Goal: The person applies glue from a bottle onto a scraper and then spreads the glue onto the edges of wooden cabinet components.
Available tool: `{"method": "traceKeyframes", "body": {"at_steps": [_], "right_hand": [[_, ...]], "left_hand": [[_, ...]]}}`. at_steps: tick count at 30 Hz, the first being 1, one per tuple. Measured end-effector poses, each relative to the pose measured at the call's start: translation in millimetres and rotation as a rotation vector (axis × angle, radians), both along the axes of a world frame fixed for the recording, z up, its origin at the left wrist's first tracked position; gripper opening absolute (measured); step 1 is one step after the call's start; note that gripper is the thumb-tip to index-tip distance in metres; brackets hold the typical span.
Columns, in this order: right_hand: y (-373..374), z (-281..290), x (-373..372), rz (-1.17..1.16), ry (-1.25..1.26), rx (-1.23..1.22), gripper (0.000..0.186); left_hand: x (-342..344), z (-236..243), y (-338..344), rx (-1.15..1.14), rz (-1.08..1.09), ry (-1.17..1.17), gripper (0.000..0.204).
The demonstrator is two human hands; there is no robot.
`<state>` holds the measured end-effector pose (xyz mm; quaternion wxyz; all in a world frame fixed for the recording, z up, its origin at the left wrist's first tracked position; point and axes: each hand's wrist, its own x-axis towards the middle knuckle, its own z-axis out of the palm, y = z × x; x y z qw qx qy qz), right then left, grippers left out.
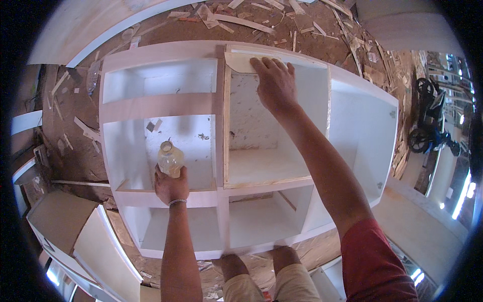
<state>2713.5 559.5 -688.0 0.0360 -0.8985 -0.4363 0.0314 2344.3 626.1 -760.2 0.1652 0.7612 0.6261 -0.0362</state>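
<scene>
A large cabinet frame (221, 116) lies on its back with its open compartments facing up. My left hand (172, 189), a bracelet at its wrist, is closed round a clear bottle (171, 160) with yellowish stuff in it. The bottle's uncapped mouth points away from me, over the middle left compartment. At the far side of the central compartment, my right hand (276, 83) grips a thin cream-coloured strip (239, 63) with a rounded corner. Its fingers curl over the strip's far edge, and the hand covers part of the strip.
Wood offcuts (241, 22) litter the dirt floor behind the cabinet. Pale panels (108, 241) stand at the near left, with another board (422, 216) at the right. A motorcycle (427, 118) is parked farther right. My legs (287, 261) are against the cabinet's near edge.
</scene>
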Motion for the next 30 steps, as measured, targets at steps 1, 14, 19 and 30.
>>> {"method": "traceKeyframes", "body": {"at_steps": [1, 14, 19, 30], "right_hand": [[-6, 2, 1, 0.011, 0.008, 0.025, 0.052], [-77, -30, 44, 0.008, -0.157, 0.093, 0.066], [-73, -43, 49, -0.015, -0.168, 0.098, 0.063], [-88, -22, 42, -0.007, -0.075, -0.023, 0.058]], "left_hand": [[-1, 1, 1, 0.01, 0.0, -0.003, 0.076], [4, 1, 0, -0.036, 0.021, 0.015, 0.072], [5, 0, -4, -0.01, 0.008, 0.062, 0.077], [6, 1, -5, -0.036, 0.032, 0.064, 0.078]]}}
